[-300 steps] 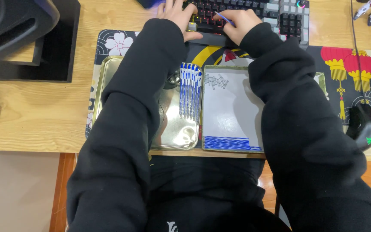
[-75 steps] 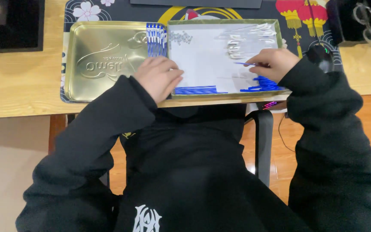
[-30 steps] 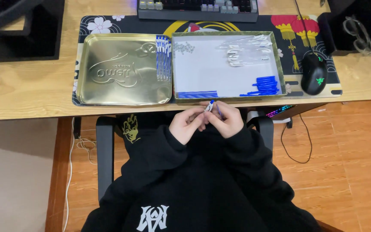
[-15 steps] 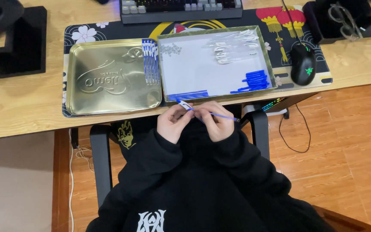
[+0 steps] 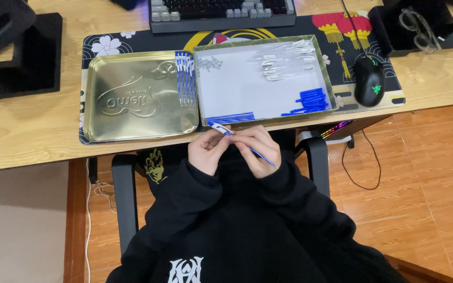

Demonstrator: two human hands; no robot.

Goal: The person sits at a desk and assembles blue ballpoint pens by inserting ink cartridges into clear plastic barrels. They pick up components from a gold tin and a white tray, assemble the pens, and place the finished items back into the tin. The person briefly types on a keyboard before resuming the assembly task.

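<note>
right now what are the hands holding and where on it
Both hands hold one thin blue pen: left hand near its capped tip, right hand along the middle of the barrel.

A thin blue pen (image 5: 239,140) is held between both hands just below the desk edge. Its pale tip end is pinched by the left hand (image 5: 209,152), while its shaft is gripped by the right hand (image 5: 259,149). Just above the hands, an open tin box (image 5: 264,78) is seen holding blue pen parts (image 5: 308,101) and clear pieces (image 5: 284,56). Beside it, the gold tin lid (image 5: 137,97) is laid flat, with a row of blue pens (image 5: 185,77) at its right edge. A black mouse (image 5: 369,80) rests to the right.
</note>
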